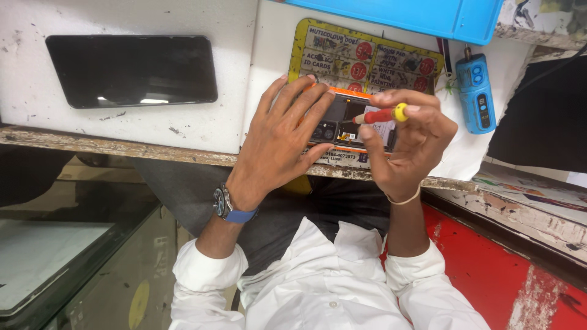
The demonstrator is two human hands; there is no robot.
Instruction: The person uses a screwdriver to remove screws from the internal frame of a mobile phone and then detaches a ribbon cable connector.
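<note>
At the far left we see a black phone screen panel point(131, 70) lying face up on the white foam sheet point(202, 128), well apart from our hands. Our left hand point(278, 143), a blue-strapped wristwatch point(227, 206) on its wrist, lies flat with fingers spread over the opened phone point(342, 119), pinning it at the edge of the bench over a yellow printed card point(367, 55). Our right hand point(409, 143) pinches a small red screwdriver with a yellow cap point(382, 114) between thumb and fingertips, tip aimed into the phone's exposed insides. We judge it best to keep the driver square to the screw and the pressing hand firm. Further right rests a blue handheld tool point(477, 91).
</note>
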